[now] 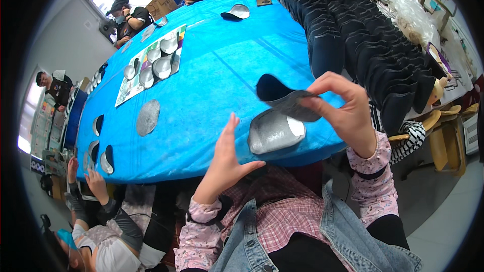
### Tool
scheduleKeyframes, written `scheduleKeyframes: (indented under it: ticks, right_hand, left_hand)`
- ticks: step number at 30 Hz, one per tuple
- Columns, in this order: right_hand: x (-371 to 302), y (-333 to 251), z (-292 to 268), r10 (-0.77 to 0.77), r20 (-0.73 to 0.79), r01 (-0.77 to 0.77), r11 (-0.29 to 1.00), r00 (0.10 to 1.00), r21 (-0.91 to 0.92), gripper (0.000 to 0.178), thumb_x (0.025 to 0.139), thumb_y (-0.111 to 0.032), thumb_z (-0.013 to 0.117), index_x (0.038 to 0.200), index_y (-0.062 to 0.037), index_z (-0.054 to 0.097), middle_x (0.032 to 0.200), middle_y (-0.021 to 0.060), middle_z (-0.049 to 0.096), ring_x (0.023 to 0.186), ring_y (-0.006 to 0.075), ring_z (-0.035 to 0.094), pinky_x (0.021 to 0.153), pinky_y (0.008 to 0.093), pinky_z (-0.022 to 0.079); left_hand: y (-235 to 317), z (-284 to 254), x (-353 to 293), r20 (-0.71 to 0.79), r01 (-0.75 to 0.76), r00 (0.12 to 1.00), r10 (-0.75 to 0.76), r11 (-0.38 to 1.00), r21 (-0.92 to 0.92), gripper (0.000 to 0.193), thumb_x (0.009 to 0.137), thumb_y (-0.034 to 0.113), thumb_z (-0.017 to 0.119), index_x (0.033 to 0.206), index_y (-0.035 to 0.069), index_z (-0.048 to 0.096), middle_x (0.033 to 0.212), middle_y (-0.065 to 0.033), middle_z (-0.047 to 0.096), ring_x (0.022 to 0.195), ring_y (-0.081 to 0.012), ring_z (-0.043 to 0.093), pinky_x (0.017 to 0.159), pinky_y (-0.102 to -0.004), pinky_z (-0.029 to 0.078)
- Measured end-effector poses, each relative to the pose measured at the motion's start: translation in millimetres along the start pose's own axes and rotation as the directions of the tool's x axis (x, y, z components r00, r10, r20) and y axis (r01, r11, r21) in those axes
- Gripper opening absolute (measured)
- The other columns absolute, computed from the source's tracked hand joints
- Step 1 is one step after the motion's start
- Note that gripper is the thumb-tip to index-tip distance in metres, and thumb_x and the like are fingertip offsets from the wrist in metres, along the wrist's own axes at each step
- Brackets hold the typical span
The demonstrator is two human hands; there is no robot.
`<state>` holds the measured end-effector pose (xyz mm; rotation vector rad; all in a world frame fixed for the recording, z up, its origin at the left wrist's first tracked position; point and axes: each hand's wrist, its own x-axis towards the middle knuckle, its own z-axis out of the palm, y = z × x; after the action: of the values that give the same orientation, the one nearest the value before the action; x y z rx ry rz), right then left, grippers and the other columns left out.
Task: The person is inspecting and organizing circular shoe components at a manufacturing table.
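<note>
My right hand (348, 111) pinches the right end of a curved, dark grey insole-like pad (282, 95) between thumb and fingers. The pad is held tilted over the table, its hollow dark side partly showing. Below it, near the table's front edge, lies a silver-grey curved pad (272, 136) with a shiny right end. To the left of that pad is my left hand (224, 161), open, with the thumb stretched apart from the upright fingers and nothing in it.
Long stacked rows of dark curved pads (348, 35) fill the blue-covered table's (217, 85) right side. Silver pads lie on a printed sheet (123, 95); a flat grey oval piece (148, 118) lies nearer. A co-worker's hands (96, 184) are at lower left; other people sit around the far edge.
</note>
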<state>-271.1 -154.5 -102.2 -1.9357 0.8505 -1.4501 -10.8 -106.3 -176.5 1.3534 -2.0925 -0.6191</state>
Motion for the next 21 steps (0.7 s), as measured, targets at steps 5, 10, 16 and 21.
scheduleKeyframes:
  ticks: [5,10,16,21]
  right_hand:
    - [-5.1,3.5,-16.3,-0.013,-0.129,0.016,1.000,0.992,0.026,0.010,0.078,0.000,0.071,0.086,0.0017,0.066,0.082,0.0059,0.065,0.077,0.0107,0.060,0.068,0.0229,0.046]
    - [-22.2,26.6,-24.7,-0.022,-0.203,-0.017,0.982,0.979,-0.186,0.009,0.080,-0.002,0.069,0.088,0.0010,0.066,0.085,0.0073,0.065,0.079,0.0146,0.061,0.071,0.0253,0.047]
    - [-47.5,43.3,-37.8,0.146,-0.297,-0.193,0.972,0.944,-0.137,0.010,0.083,-0.005,0.067,0.088,0.0031,0.065,0.082,0.0068,0.067,0.074,0.0100,0.061,0.067,0.0234,0.047]
    - [-53.0,56.2,-38.5,0.306,-0.222,-0.314,0.950,0.926,-0.002,0.012,0.085,-0.008,0.067,0.089,0.0035,0.065,0.080,0.0031,0.066,0.073,0.0047,0.058,0.065,0.0197,0.046]
  left_hand:
    - [-4.8,31.0,8.1,0.035,-0.011,0.999,0.010,1.000,0.027,0.113,0.067,0.024,0.083,0.147,0.000,0.006,0.134,-0.0230,0.040,0.125,-0.0344,0.043,0.107,-0.0432,0.029]
    - [13.6,59.1,24.8,-0.178,-0.013,0.979,-0.097,0.845,-0.534,0.103,0.074,0.020,0.078,0.147,0.003,0.007,0.135,-0.0204,0.037,0.120,-0.0275,0.047,0.098,-0.0375,0.039]
    - [26.2,79.3,48.9,-0.027,0.010,0.997,-0.075,0.460,-0.888,0.117,0.070,0.008,0.080,0.146,0.005,-0.009,0.130,-0.0163,0.045,0.117,-0.0264,0.048,0.098,-0.0348,0.039]
    - [15.4,105.2,78.2,-0.227,-0.133,0.974,0.009,0.834,-0.536,0.088,0.068,0.007,0.081,0.139,0.003,0.030,0.120,-0.0083,0.054,0.112,-0.0168,0.052,0.096,-0.0333,0.041]
